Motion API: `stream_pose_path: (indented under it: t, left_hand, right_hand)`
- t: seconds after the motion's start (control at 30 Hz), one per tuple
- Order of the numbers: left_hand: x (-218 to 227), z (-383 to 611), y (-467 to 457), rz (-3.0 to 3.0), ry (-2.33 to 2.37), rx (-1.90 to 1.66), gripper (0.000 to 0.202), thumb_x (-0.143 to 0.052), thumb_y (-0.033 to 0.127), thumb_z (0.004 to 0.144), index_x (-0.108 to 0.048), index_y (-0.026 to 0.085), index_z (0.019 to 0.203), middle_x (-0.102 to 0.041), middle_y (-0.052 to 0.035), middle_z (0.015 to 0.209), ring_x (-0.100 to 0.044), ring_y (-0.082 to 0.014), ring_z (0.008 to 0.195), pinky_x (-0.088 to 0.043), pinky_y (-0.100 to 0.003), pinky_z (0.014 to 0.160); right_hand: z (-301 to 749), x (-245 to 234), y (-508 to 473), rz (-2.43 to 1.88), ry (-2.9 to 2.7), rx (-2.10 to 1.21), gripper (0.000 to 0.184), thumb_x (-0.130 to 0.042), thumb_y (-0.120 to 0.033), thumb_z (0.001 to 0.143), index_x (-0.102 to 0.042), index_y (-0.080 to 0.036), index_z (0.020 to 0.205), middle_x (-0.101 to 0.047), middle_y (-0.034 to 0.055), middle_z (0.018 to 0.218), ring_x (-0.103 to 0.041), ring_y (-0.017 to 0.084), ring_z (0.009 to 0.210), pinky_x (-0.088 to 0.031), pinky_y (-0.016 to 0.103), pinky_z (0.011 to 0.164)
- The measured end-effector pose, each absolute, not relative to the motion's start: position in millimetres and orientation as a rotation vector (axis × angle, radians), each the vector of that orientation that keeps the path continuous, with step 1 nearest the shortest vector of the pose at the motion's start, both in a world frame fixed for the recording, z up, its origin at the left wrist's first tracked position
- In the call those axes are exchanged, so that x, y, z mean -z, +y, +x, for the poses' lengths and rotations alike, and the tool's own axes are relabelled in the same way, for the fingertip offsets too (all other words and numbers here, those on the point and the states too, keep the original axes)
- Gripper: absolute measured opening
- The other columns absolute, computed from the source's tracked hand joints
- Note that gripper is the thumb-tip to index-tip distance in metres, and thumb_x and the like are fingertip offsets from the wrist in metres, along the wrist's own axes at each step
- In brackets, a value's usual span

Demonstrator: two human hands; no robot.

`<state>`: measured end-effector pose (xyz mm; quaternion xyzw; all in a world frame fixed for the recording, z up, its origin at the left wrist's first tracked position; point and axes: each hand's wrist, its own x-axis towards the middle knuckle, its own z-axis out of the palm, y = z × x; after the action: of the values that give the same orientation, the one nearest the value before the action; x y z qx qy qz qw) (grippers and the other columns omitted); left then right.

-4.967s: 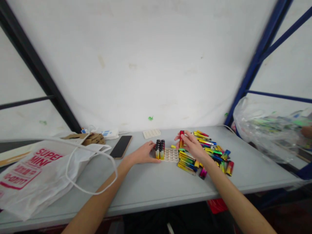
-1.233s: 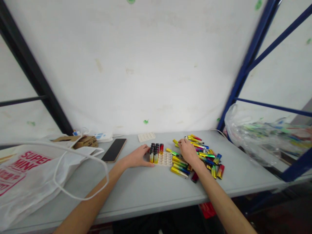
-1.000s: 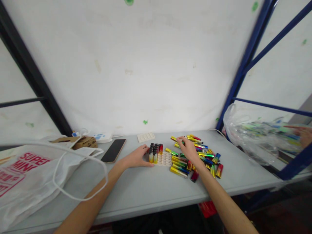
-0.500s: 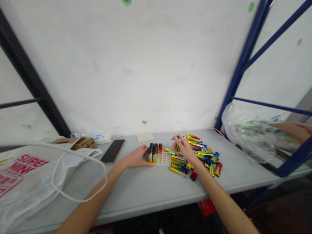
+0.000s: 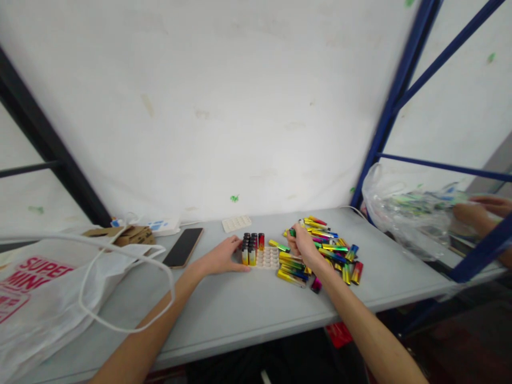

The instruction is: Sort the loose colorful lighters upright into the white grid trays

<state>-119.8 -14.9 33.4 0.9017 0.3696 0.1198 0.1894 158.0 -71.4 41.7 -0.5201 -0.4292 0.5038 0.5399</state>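
A cream dimpled tray [image 5: 269,258] lies on the table, with several black-topped lighters [image 5: 249,249] standing upright at its left end. My left hand [image 5: 223,256] is wrapped around that end, thumb at the front corner and fingers at the back, steadying it. Over the loose pile, my right hand [image 5: 302,243] is closed on a lighter [image 5: 293,232], of which only a green bit shows. Shiny multicoloured lighters [image 5: 334,255] lie jumbled around and beyond this hand. One yellow-green lighter [image 5: 279,246] rests just behind the tray.
A second dimpled tray [image 5: 237,223] lies near the wall. Left are a phone [image 5: 184,247], a cardboard piece [image 5: 136,236], a white plastic bag [image 5: 44,298] and a looping white cable [image 5: 171,298]. At right, another person's hands [image 5: 476,216] touch a clear bag [image 5: 416,213] behind a blue post [image 5: 480,256].
My right hand has dipped into the pile and its fingers have closed round a lighter. My left hand stays at the tray. The other person's hands have shifted by the clear bag.
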Motion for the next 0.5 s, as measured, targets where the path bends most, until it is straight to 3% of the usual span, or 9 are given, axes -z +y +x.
stream_pose_path:
  t: [0.23, 0.4, 0.5]
  left_hand:
    - [-35.3, -118.6, -16.3, 2.52, 1.044, -0.334, 0.067, -0.079, 0.066, 0.071, -0.066, 0.016, 0.112, -0.062, -0.0131, 0.117, -0.06, -0.0342, 0.107, -0.051, -0.044, 0.096]
    - [-36.2, -117.4, -17.4, 2.505, 1.042, -0.341, 0.07, -0.08, 0.066, 0.07, -0.065, 0.016, 0.116, -0.062, -0.013, 0.118, -0.06, -0.0342, 0.11, -0.05, -0.045, 0.101]
    - [-34.1, -118.5, -18.4, 2.532, 1.065, -0.359, 0.07, -0.081, 0.067, 0.069, -0.065, 0.018, 0.117, -0.064, -0.013, 0.117, -0.061, -0.0348, 0.11, -0.051, -0.046, 0.101]
  right_hand:
    - [153.9, -42.8, -73.8, -1.196, -1.097, -1.208, 0.048, -0.035, -0.048, 0.095, -0.03, -0.025, 0.053, -0.018, -0.0088, 0.045, -0.01, 0.008, 0.041, -0.007, 0.024, 0.04]
    - [155.3, -38.3, -71.5, -1.23, -1.15, -1.103, 0.043, -0.033, -0.041, 0.092, -0.03, -0.026, 0.053, -0.022, -0.0072, 0.044, -0.015, 0.009, 0.04, -0.011, 0.024, 0.04]
    - [156.3, -37.9, -71.3, -1.238, -1.199, -1.067, 0.043, -0.034, -0.045, 0.091, -0.031, -0.026, 0.052, -0.023, -0.0072, 0.044, -0.017, 0.008, 0.038, -0.013, 0.025, 0.04]
